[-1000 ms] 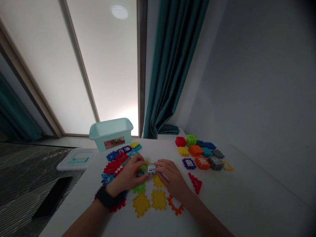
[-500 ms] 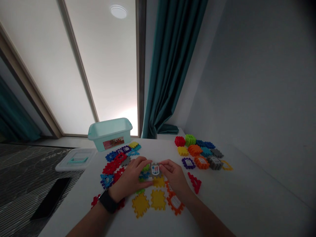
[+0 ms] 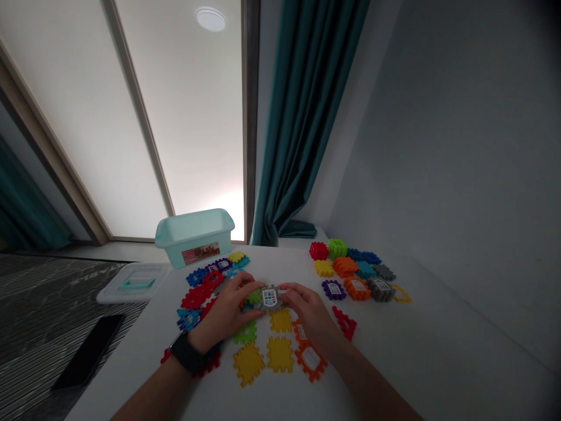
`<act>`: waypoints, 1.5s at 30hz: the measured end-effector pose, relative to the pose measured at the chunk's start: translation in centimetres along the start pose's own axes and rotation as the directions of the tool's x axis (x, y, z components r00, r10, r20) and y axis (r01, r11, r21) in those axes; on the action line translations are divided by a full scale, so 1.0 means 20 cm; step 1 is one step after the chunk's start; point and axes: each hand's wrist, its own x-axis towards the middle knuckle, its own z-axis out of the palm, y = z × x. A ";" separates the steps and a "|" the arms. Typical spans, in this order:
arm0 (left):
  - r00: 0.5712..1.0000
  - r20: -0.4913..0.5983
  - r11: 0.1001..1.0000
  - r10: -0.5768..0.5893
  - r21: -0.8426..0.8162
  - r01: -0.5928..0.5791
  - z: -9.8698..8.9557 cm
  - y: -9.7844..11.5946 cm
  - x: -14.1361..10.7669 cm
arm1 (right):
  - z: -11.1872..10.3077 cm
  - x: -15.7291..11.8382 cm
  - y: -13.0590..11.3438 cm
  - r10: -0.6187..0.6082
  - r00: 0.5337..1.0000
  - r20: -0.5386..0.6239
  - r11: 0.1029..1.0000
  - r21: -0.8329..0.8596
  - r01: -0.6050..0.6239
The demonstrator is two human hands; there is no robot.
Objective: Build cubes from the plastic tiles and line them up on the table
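Observation:
Low over the table, a grey notched building tile (image 3: 270, 297) with a window sticker sits between my two hands. My left hand (image 3: 223, 313), with a dark watch at its wrist, has its fingers at the tile's upper left edge and its thumb at the lower left. The fingers of my right hand (image 3: 309, 307) pinch the tile's right edge. Inside my left hand's curve a green tile (image 3: 253, 297) shows in part. Just below the grey one lies a yellow tile (image 3: 280, 320), and two more yellow tiles lie nearer me. Orange tiles (image 3: 310, 358) lie below my right hand.
Red tiles (image 3: 197, 297) and blue tiles spread to the left. Sorted stacks, among them an orange stack (image 3: 357, 288), stand at the right, with a red triangular piece (image 3: 345, 323) nearer. A pale green bin (image 3: 197, 237), a clear lid (image 3: 131, 282) and a black phone-like slab (image 3: 87, 352) are at left.
The grey tile has moved slightly left with both hands, and it lies flatter now. More of the yellow tile and the green tile below my left hand shows.

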 end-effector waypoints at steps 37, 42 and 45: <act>0.993 0.105 0.985 -0.051 -0.161 0.067 -0.04 0.08 0.02 | -0.01 -0.03 0.05 -0.693 0.644 0.326 0.346 -0.633 0.693; 0.991 0.104 0.976 -0.078 -0.195 0.098 -0.03 0.07 0.02 | -0.03 -0.02 0.07 -0.689 0.618 0.379 0.267 -0.660 0.702; 0.997 0.016 0.990 -0.070 -0.119 0.071 -0.02 0.06 0.01 | -0.04 -0.02 0.07 -0.676 0.621 0.397 0.228 -0.689 0.688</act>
